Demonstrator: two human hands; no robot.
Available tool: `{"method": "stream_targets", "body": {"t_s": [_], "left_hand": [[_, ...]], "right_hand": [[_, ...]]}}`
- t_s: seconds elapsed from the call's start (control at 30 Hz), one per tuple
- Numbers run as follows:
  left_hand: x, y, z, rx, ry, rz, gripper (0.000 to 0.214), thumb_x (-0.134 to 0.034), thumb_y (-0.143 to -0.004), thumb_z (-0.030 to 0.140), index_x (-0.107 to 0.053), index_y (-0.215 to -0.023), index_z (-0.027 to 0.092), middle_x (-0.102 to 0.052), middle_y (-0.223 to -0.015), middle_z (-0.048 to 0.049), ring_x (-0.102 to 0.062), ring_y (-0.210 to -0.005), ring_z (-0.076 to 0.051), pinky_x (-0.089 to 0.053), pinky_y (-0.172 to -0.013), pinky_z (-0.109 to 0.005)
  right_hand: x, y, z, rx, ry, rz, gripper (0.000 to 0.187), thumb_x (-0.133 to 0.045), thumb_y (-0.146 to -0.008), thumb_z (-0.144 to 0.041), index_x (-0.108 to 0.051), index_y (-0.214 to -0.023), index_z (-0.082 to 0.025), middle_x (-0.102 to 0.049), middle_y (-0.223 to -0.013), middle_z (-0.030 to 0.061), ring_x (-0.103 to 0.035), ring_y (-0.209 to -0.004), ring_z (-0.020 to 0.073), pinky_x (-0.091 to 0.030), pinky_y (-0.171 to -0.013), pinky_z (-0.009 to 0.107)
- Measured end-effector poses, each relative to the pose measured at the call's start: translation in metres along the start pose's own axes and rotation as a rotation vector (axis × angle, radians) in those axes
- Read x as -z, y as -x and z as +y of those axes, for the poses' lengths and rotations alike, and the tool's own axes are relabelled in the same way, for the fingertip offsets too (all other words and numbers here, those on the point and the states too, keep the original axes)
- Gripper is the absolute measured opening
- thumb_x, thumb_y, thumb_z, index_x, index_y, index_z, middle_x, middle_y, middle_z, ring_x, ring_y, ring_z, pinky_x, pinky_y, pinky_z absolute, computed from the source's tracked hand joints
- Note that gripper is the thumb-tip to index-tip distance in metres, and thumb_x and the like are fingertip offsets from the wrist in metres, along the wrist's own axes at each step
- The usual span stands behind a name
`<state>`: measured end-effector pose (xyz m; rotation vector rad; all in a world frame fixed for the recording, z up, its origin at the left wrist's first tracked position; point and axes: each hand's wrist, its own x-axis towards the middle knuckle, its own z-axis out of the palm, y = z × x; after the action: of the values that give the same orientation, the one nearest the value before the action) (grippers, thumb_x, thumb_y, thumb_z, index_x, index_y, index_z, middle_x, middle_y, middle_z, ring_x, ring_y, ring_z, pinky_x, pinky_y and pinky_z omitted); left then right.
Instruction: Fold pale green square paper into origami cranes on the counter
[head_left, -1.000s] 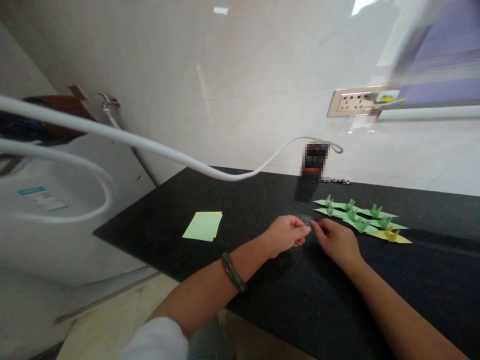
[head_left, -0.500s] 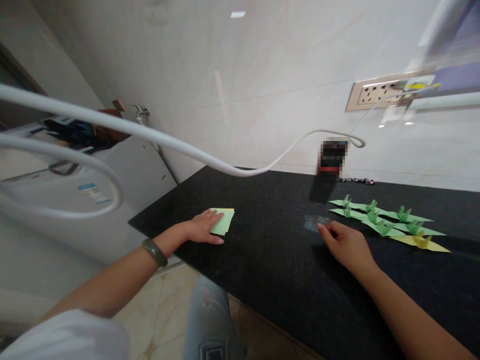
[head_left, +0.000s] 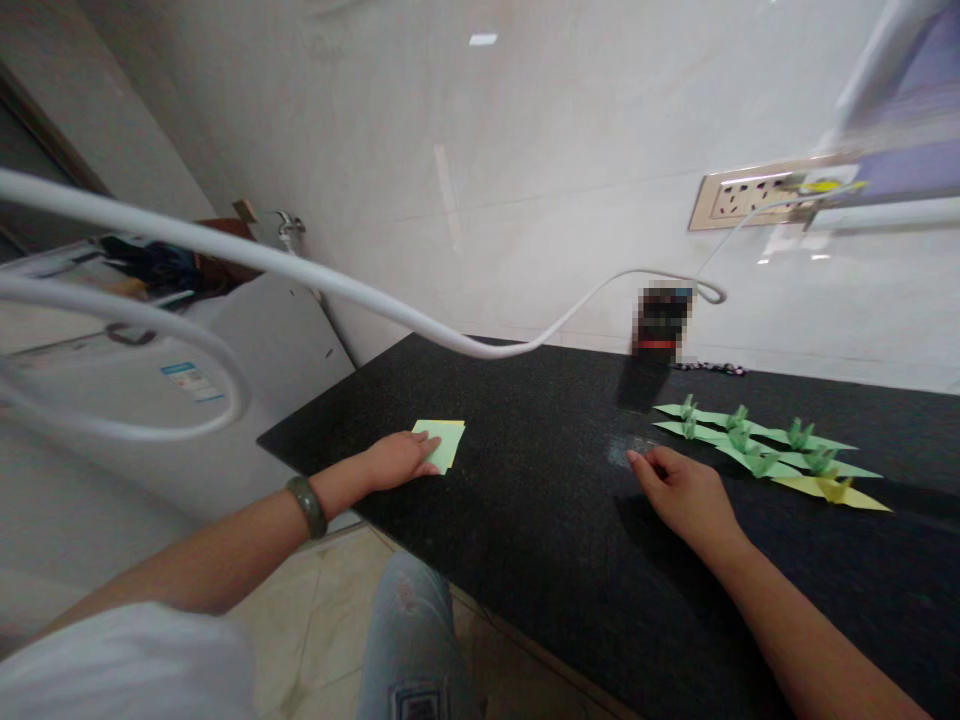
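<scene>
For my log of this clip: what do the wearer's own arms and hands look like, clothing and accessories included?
Both the left hand and right hand are ungloved. The left wrist wears a thick, rounded, dark green bangle; a white sleeve covers that upper arm. No sleeve shows on the right.

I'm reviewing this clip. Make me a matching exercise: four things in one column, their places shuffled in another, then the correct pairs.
Things:
1. Left hand
2. Yellow paper crane
3. Dark green bangle
4. Socket panel

Places:
A. Worn on an arm
B. Mounted on the wall
C. On the green and yellow paper sheets
D. Next to the green paper cranes

Pairs: 1-C, 2-D, 3-A, 4-B
</scene>
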<state>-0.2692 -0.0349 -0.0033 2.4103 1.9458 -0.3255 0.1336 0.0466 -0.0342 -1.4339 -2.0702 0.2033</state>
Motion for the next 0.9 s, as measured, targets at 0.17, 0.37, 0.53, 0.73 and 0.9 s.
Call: {"method": "stream_targets", "body": {"t_s": [0.17, 0.37, 0.53, 0.73, 0.9], "left_hand": [[-0.004, 0.021, 0.014, -0.017, -0.071, 0.023, 0.06, -0.027, -0.082, 0.048, -0.033, -0.126, 0.008, -0.038, -0.127, -0.0225, -0.039, -0.115, -0.027, -0.03, -0.093, -0.037], [-0.015, 0.075, 0.039, -0.154, -0.009, -0.004, 0.083, -0.039, -0.071, 0.059, -0.014, -0.133, 0.009, -0.014, -0.138, -0.0207, -0.013, -0.126, -0.031, -0.02, -0.1, -0.042], [-0.039, 0.109, 0.043, -0.102, -0.06, 0.135, 0.048, -0.033, -0.085, 0.03, -0.026, -0.13, 0.015, -0.031, -0.133, -0.0158, -0.027, -0.123, -0.024, -0.026, -0.1, -0.041], [-0.048, 0.115, 0.037, -0.14, 0.076, 0.322, 0.037, -0.036, -0.082, 0.015, -0.046, -0.118, 0.019, -0.049, -0.121, -0.0106, -0.044, -0.112, -0.018, -0.039, -0.092, -0.035], [-0.035, 0.091, 0.047, 0.042, 0.284, 0.357, 0.025, -0.043, -0.08, 0.03, -0.063, -0.091, 0.021, -0.065, -0.097, -0.0053, -0.057, -0.094, -0.016, -0.044, -0.085, -0.031]], "right_hand": [[-0.001, -0.001, 0.0, 0.005, -0.016, -0.012, 0.04, -0.038, -0.078, -0.051, -0.05, -0.054, -0.02, -0.05, -0.047, -0.0004, -0.047, -0.045, 0.0127, -0.029, -0.047, 0.023], [-0.004, -0.002, -0.001, 0.001, -0.032, -0.038, 0.04, -0.04, -0.077, -0.05, -0.05, -0.053, -0.02, -0.05, -0.047, -0.0008, -0.048, -0.045, 0.0125, -0.028, -0.046, 0.023], [-0.004, -0.002, -0.002, -0.001, -0.033, -0.051, 0.039, -0.041, -0.077, -0.048, -0.05, -0.052, -0.02, -0.051, -0.046, -0.0009, -0.048, -0.045, 0.0124, -0.029, -0.046, 0.023], [-0.003, -0.002, -0.002, -0.018, -0.042, -0.07, 0.039, -0.042, -0.076, -0.05, -0.052, -0.053, -0.02, -0.051, -0.046, -0.001, -0.048, -0.045, 0.0124, -0.03, -0.046, 0.023], [-0.003, -0.001, -0.002, -0.006, -0.057, -0.06, 0.039, -0.041, -0.076, -0.049, -0.051, -0.052, -0.02, -0.05, -0.044, -0.0011, -0.048, -0.043, 0.0124, -0.03, -0.046, 0.023]]}}
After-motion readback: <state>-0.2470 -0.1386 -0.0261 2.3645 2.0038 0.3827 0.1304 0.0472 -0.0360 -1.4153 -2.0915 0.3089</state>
